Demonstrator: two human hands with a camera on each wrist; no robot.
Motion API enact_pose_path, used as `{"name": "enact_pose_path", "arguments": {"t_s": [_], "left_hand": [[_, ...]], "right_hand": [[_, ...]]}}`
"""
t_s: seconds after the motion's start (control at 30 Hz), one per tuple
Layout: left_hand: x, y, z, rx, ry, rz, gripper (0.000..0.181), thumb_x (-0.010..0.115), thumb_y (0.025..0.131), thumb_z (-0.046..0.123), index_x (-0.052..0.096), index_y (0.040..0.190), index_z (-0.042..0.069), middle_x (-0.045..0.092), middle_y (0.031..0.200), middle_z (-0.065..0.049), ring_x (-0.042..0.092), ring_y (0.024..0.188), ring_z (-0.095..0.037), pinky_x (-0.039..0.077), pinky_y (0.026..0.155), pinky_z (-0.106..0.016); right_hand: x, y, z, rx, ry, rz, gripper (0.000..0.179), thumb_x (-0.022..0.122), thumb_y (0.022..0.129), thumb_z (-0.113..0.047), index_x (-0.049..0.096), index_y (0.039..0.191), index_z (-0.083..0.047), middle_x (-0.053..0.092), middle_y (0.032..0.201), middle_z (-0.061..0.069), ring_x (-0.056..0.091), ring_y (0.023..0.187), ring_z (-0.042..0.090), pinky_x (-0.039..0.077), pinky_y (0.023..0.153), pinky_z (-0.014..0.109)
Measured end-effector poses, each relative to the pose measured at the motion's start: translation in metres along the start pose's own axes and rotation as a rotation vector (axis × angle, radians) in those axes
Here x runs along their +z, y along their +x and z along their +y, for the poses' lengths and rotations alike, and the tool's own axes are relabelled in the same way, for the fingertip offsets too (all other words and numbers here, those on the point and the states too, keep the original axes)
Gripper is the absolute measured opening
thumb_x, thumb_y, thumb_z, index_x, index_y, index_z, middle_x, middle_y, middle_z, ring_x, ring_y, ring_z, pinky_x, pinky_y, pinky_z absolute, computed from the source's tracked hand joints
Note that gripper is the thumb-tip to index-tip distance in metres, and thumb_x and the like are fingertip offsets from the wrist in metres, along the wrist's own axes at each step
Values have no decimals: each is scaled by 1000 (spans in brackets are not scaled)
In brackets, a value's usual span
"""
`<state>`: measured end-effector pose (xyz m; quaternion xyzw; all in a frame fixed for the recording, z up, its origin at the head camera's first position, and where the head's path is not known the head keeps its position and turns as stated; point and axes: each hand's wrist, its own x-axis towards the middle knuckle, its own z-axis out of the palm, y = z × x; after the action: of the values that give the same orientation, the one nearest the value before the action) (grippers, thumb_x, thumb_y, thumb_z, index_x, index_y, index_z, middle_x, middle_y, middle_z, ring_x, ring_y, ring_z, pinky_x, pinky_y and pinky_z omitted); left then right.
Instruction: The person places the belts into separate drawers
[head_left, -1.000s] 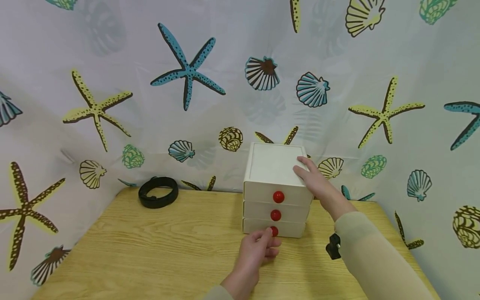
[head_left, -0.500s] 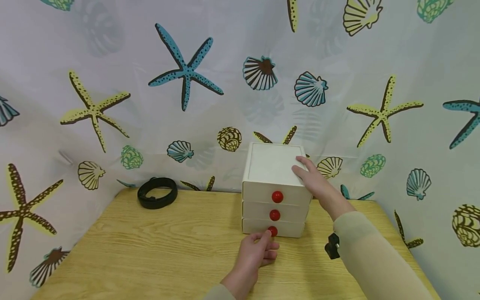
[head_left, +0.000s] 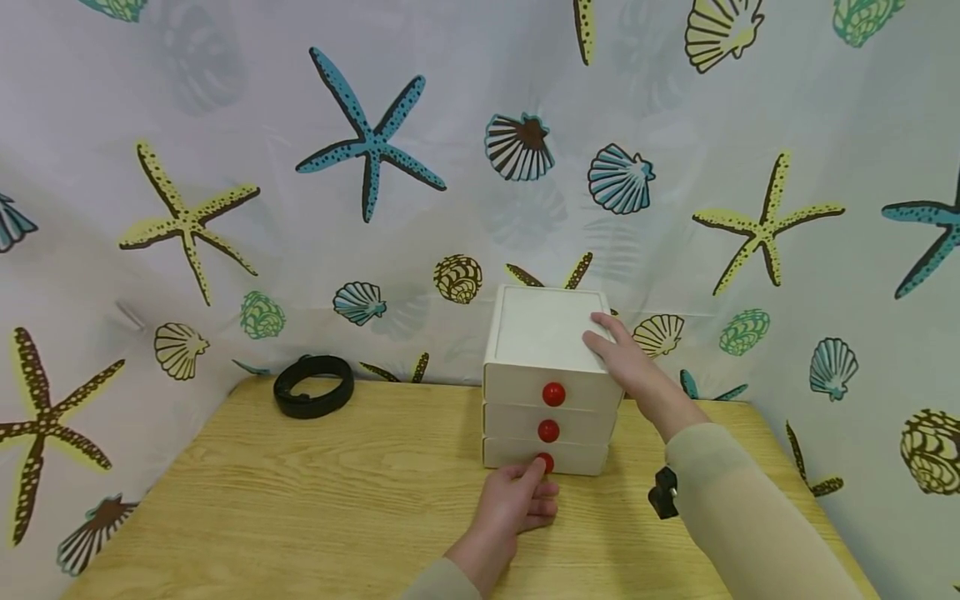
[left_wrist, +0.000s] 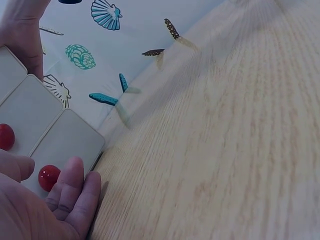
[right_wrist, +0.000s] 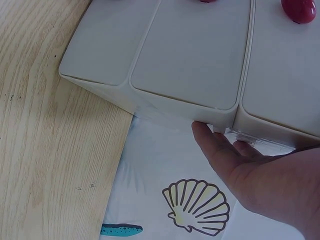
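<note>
A white box of stacked drawers (head_left: 551, 325) stands at the back, with round red knobs on its fronts. My left hand (head_left: 502, 504) is low in front of it, one fingertip touching the red knob (left_wrist: 49, 178) of the bottom drawer. The other left fingers stretch out loosely below that knob, which stays largely uncovered in the left wrist view. My right hand (head_left: 628, 354) rests on the box's top right edge. In the right wrist view its fingertips (right_wrist: 202, 132) press against the box's side wall. All the drawer fronts sit flush.
A black ring-shaped strap (head_left: 313, 387) lies at the back left of the wooden table (head_left: 337, 492). Behind hangs a white curtain (head_left: 285, 100) printed with starfish and shells. A small black device (head_left: 663, 492) is at the right sleeve.
The left fingertip draws back slightly from the bottom knob, then touches it again. The right hand and the drawers have not moved.
</note>
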<state>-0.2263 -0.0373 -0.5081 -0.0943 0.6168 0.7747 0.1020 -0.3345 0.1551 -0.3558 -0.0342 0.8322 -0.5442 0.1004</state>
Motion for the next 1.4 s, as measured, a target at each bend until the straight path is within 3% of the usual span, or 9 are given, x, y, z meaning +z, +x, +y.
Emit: {"name": "enact_pose_path", "arguments": {"t_s": [0.93,1.4], "left_hand": [[7,14,-4,-8,25,18,41,62,116,30,64,132,-8,79,98,-16,69,63,-12,66,69,-37],[9,11,-3,1,23,19,40,62,115,28,64,132,-8,78,94,-13,68,61,-12,65,66,-35]], "right_hand": [[2,-4,-5,-17,-3,1,70,44,118,-48,15,178,-27,7,183,18,18,165,45,27,126,70],[1,-2,-2,-9,-5,8,70,44,118,-49,15,178,-28,7,183,18,20,164,45,29,125,70]]}}
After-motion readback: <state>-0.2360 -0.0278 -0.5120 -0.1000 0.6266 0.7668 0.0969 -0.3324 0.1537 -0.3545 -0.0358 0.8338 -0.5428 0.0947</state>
